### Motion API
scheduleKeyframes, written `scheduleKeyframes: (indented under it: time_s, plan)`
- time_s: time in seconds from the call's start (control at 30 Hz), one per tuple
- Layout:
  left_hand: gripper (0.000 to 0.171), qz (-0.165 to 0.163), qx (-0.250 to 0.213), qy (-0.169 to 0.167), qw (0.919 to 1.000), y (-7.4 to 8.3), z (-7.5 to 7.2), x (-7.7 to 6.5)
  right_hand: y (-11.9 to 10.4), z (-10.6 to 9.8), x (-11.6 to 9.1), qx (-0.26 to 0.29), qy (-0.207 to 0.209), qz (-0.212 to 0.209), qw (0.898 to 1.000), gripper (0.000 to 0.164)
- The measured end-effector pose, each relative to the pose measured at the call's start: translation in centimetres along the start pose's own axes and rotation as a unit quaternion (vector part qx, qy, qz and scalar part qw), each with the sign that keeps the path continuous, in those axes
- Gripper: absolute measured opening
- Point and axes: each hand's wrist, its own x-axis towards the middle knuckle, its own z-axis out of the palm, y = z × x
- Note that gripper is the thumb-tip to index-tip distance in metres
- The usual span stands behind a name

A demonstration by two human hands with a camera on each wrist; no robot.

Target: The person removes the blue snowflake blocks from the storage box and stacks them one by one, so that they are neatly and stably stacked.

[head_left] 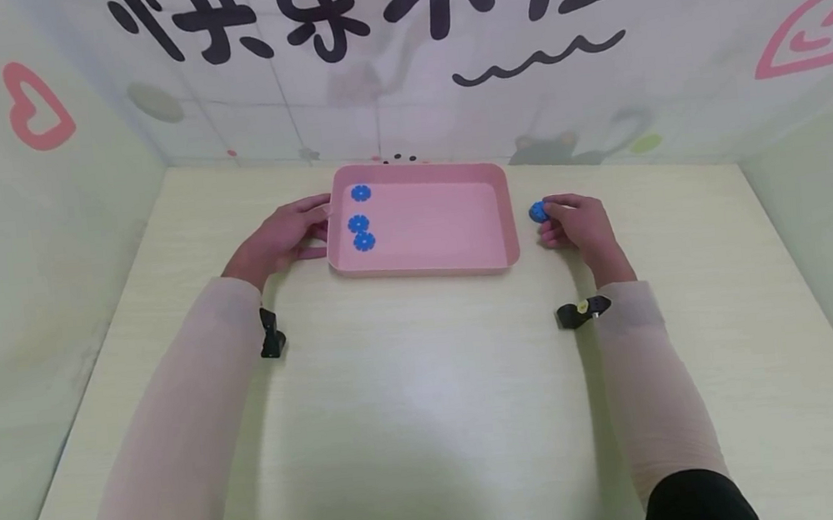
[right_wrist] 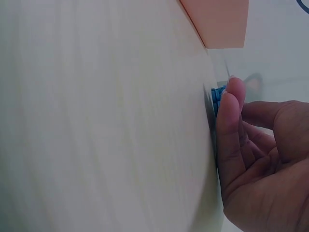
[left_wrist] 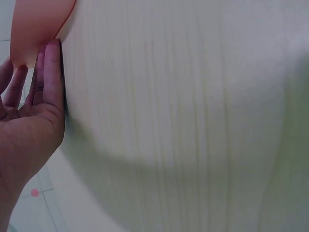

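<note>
A pink rectangular tray (head_left: 427, 217) lies at the back of the table, with three blue flower-shaped discs along its left side: one disc (head_left: 361, 192) near the far wall and two, a disc (head_left: 358, 223) and a disc (head_left: 364, 241), close together below it. My left hand (head_left: 282, 235) touches the tray's left end with nearly straight fingers; its fingertips meet the pink wall (left_wrist: 38, 29) in the left wrist view. Just right of the tray, my right hand (head_left: 580, 223) pinches a blue flower-shaped disc (head_left: 538, 212) low over the table. Fingers mostly hide it in the right wrist view.
The pale wood-grain table (head_left: 429, 393) runs toward me from a printed backdrop (head_left: 401, 102) standing right behind the tray. Side panels bound it left and right. A black wrist device (head_left: 271, 334) sits on the left sleeve, another black device (head_left: 582, 311) on the right.
</note>
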Motion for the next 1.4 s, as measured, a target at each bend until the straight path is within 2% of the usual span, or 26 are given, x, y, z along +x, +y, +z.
scheduleKeyframes:
  time_s: [0.27, 0.6, 0.77, 1.17, 1.4]
  plan:
    - [0.049, 0.006, 0.004, 0.007, 0.9999, -0.1, -0.2, 0.3, -0.3, -0.2, -0.2, -0.002, -0.004, 0.007, 1.000, 0.045]
    - [0.049, -0.003, 0.004, -0.007, 1.0000, 1.1, 0.4, -1.6, -2.3, -0.3, -0.5, -0.029, 0.003, -0.013, 1.000, 0.045]
    - [0.048, -0.002, 0.004, -0.006, 1.0000, 1.4, 0.6, -2.1, -3.7, 0.1, -0.2, -0.030, 0.003, -0.016, 0.999, 0.045]
    - [0.049, 0.000, 0.006, -0.005, 1.0000, 1.1, 0.4, -1.8, -6.7, 3.9, 0.2, -0.056, -0.013, -0.036, 0.998, 0.041]
    - [0.047, 0.000, 0.000, 0.008, 1.0000, 0.4, 0.2, -0.5, -8.1, 6.9, 0.0, -0.083, -0.032, -0.063, 0.994, 0.036]
